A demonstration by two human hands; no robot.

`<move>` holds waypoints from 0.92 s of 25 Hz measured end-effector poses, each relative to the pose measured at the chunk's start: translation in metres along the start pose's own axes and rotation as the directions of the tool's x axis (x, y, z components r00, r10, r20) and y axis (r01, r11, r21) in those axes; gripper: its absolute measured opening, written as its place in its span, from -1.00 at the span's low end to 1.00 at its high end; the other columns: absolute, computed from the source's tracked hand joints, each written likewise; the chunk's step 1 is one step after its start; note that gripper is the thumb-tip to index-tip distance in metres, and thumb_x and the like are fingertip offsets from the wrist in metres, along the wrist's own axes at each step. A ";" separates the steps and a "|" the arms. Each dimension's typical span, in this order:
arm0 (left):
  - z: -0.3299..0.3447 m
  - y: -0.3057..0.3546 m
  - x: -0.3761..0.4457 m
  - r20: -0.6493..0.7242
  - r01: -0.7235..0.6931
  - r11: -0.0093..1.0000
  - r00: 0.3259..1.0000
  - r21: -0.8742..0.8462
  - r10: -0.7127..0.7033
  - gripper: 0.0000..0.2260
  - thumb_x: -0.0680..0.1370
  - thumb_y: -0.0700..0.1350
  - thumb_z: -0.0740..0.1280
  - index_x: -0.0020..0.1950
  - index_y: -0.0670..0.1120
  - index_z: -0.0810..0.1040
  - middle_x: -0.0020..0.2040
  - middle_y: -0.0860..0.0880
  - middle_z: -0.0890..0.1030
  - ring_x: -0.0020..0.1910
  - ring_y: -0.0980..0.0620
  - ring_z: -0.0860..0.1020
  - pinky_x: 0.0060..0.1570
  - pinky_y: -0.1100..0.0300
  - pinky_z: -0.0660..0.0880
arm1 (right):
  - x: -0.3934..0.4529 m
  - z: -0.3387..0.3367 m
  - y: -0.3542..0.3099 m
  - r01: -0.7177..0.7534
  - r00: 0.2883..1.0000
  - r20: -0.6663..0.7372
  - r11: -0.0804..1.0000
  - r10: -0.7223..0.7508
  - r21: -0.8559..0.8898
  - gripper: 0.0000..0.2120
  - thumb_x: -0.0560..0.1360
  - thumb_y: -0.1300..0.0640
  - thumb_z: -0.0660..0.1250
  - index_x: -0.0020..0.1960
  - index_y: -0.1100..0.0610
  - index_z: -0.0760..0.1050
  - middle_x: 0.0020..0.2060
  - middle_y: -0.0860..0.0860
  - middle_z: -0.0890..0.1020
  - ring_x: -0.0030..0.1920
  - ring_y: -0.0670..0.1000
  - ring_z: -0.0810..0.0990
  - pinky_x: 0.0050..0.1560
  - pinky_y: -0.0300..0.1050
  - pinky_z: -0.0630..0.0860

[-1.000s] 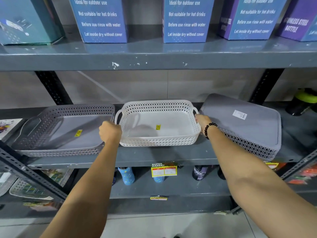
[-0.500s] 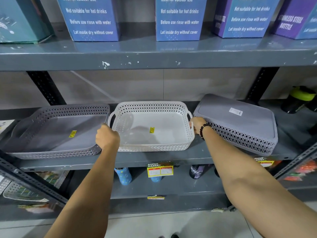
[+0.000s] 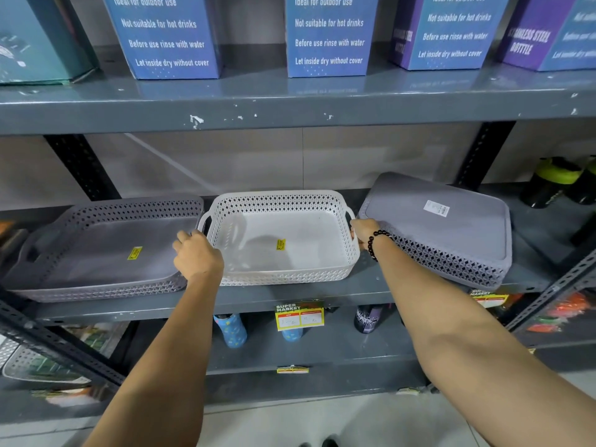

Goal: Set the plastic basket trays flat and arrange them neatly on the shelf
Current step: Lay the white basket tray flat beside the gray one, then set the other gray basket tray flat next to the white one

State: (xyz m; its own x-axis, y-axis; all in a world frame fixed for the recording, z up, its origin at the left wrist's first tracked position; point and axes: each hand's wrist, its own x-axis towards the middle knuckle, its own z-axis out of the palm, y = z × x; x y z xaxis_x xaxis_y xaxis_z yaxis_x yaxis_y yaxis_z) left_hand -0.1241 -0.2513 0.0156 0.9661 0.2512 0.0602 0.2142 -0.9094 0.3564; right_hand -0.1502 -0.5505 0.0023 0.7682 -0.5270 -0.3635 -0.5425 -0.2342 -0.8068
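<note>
A white basket is gripped at both end handles by the left hand and right hand, near the shelf front edge. Its long axis is set crosswise between them.

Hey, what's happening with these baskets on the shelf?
A person is tidying basket trays. Both hands grip the white basket in the middle: left hand at its left handle, right hand at its right. It sits upright. The grey tray on the left lies open side up; the grey basket on the right lies upside down and tilted.
</note>
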 end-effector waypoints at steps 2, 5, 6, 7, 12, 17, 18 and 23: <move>0.000 0.005 0.000 -0.024 -0.013 1.000 1.000 0.000 0.013 -0.67 0.49 -0.30 0.30 0.24 -0.30 0.42 0.31 -0.24 0.37 0.28 -0.23 0.37 0.05 -0.06 0.47 | -0.002 -0.002 0.000 0.034 0.997 -0.064 0.996 -0.039 -0.076 -0.81 0.55 0.09 0.13 -0.09 0.17 0.43 -0.19 0.11 0.49 -0.13 0.07 0.46 -0.13 -0.11 0.40; 0.003 0.017 -0.001 -0.055 -0.058 0.998 0.997 0.034 0.060 -0.68 0.48 -0.27 0.28 0.23 -0.29 0.45 0.27 -0.25 0.42 0.27 -0.25 0.36 0.20 -0.09 0.34 | -0.006 -0.010 -0.002 0.091 0.967 -0.211 0.965 -0.145 -0.245 -0.63 0.55 0.07 0.14 -0.41 0.15 0.28 -0.25 0.13 0.47 -0.20 0.10 0.42 -0.18 -0.13 0.38; 0.004 0.026 -0.001 -0.059 -0.084 0.996 0.995 0.025 0.085 -0.68 0.48 -0.27 0.27 0.23 -0.29 0.45 0.26 -0.26 0.43 0.27 -0.26 0.36 0.23 -0.09 0.32 | -0.010 -0.014 -0.003 0.104 0.948 -0.260 0.950 -0.184 -0.294 -0.63 0.55 0.07 0.14 -0.41 0.16 0.30 -0.25 0.13 0.48 -0.22 0.11 0.44 -0.20 -0.14 0.39; 0.006 0.034 -0.002 -0.059 -0.112 0.994 0.992 -0.003 0.111 -0.67 0.48 -0.26 0.27 0.23 -0.29 0.45 0.27 -0.27 0.43 0.27 -0.26 0.37 0.24 -0.10 0.31 | -0.014 -0.017 -0.004 0.120 0.928 -0.297 0.937 -0.223 -0.329 -0.64 0.55 0.07 0.14 -0.39 0.17 0.34 -0.26 0.13 0.50 -0.23 0.11 0.45 -0.21 -0.15 0.39; 0.023 0.103 -0.020 -0.025 -0.297 0.933 0.954 -0.204 0.298 -0.68 0.48 -0.29 0.24 0.23 -0.25 0.51 0.24 -0.24 0.48 0.23 -0.25 0.46 0.13 -0.08 0.48 | -0.026 -0.049 0.000 0.177 0.845 -0.399 0.889 -0.357 -0.422 -0.75 0.55 0.12 0.12 -0.22 0.21 0.46 -0.24 0.20 0.57 -0.25 0.16 0.46 -0.25 -0.12 0.40; 0.050 0.198 -0.062 0.026 -0.442 0.845 0.882 -0.301 0.470 -0.70 0.49 -0.29 0.25 0.21 -0.24 0.53 0.22 -0.23 0.50 0.19 -0.25 0.50 0.08 -0.07 0.51 | -0.021 -0.114 0.029 0.121 0.810 -0.464 0.876 -0.359 -0.467 -0.73 0.57 0.15 0.11 0.04 0.28 0.53 -0.03 0.25 0.63 0.00 0.25 0.59 -0.11 -0.02 0.51; 0.054 0.214 -0.069 0.035 -0.458 0.831 0.870 -0.317 0.493 -0.71 0.48 -0.28 0.26 0.20 -0.24 0.53 0.22 -0.23 0.50 0.19 -0.26 0.50 0.08 -0.07 0.50 | -0.018 -0.126 0.037 0.111 0.806 -0.470 0.871 -0.360 -0.478 -0.72 0.57 0.16 0.11 0.09 0.28 0.52 0.00 0.25 0.63 0.03 0.25 0.58 -0.09 -0.01 0.51; 0.083 0.291 -0.088 0.071 -0.500 0.801 0.833 -0.329 0.549 -0.68 0.50 -0.21 0.26 0.23 -0.26 0.49 0.24 -0.28 0.48 0.20 -0.31 0.50 0.10 -0.10 0.50 | 0.010 -0.199 0.081 0.045 0.816 -0.473 0.853 -0.331 -0.519 -0.71 0.54 0.16 0.13 0.14 0.29 0.49 0.09 0.25 0.57 0.15 0.27 0.50 0.03 0.05 0.49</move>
State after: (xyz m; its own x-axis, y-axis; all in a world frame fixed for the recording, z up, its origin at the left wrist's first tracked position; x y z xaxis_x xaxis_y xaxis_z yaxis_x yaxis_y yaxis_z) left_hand -0.1350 -0.5658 0.0371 0.9325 -0.3134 0.1797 -0.3588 -0.7454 0.5618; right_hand -0.2543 -0.7375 0.0259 0.6456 -0.7395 0.1907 -0.6051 -0.6477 -0.4629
